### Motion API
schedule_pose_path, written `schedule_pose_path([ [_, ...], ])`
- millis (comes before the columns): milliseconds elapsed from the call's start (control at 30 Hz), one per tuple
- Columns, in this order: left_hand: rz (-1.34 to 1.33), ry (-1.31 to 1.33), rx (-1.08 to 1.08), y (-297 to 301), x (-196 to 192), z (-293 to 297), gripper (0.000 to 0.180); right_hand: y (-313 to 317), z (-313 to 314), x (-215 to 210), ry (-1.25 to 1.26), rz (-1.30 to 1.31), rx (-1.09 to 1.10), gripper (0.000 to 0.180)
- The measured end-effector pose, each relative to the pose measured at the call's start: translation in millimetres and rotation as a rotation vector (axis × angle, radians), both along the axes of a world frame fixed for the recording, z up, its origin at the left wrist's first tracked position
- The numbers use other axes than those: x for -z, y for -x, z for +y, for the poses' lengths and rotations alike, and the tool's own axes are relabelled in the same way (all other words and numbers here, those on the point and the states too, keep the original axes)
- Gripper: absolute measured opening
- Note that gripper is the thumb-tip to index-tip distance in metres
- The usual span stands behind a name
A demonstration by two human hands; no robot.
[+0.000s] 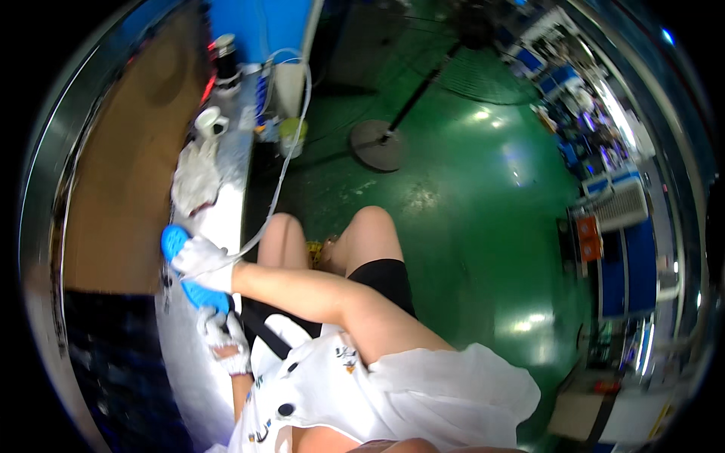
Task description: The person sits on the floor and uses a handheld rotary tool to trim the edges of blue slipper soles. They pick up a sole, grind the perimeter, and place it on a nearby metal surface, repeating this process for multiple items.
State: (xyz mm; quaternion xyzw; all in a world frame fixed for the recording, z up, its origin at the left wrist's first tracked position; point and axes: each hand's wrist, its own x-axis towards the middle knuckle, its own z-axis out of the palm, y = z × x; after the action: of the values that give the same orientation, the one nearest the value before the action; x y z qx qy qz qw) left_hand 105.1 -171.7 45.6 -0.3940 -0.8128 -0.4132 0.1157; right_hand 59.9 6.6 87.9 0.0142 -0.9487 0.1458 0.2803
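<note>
The gloved right hand (pixel 202 262) is closed over the middle of the blue sole-shaped piece (pixel 205 296), whose ends show at its ten and six o'clock, a hold apparently meant to steady it at the metal bench (pixel 195 377). The left hand (pixel 225 341), fingers partly bent, is at the piece's near end, at its eleven o'clock; grip cannot be confirmed. A loose white glove (pixel 196 177) lies at the right hand's twelve o'clock, presumably kept clear.

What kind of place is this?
Likely a factory or workshop, though the exact trade isn't clear: glossy green floor, metal workbench at the person's left, and equipment-crowded stations along the right side.
</note>
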Motion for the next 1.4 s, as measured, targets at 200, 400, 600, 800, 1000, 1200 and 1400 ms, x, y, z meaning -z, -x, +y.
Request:
schedule_pose_path([
  [200, -0.029, 0.012, -0.053, -9, -10, -1, 0.02, -73, -16, -22, 0.611, -0.233, -0.006, 0.019],
  [400, -0.26, -0.101, -0.084, 0, -44, -10, 0.013, -72, 11, -29, 1.784, -0.013, 0.058, 0.025],
  [600, -1.61, -1.31, 0.228, 43, -58, 9, 0.056, -73, 20, -42, 1.995, 0.148, -0.166, 0.021],
  [800, -2.218, -1.115, 0.557, 70, -35, 35, 0.089, -80, 25, -51, 2.013, 0.125, -0.096, 0.025],
  [1000, -2.221, -1.378, 0.238, 46, -39, 52, 0.093, -86, 25, -60, 1.841, 0.107, -0.025, 0.022],
  [1200, -2.218, -1.432, 0.445, 31, -49, 60, 0.094, -90, 28, -64, 1.689, 0.141, 0.119, 0.021],
  [1400, -2.058, -1.377, 0.548, 34, -80, 71, 0.092, -91, 25, -78, 1.721, 0.187, 0.145, 0.02],
])
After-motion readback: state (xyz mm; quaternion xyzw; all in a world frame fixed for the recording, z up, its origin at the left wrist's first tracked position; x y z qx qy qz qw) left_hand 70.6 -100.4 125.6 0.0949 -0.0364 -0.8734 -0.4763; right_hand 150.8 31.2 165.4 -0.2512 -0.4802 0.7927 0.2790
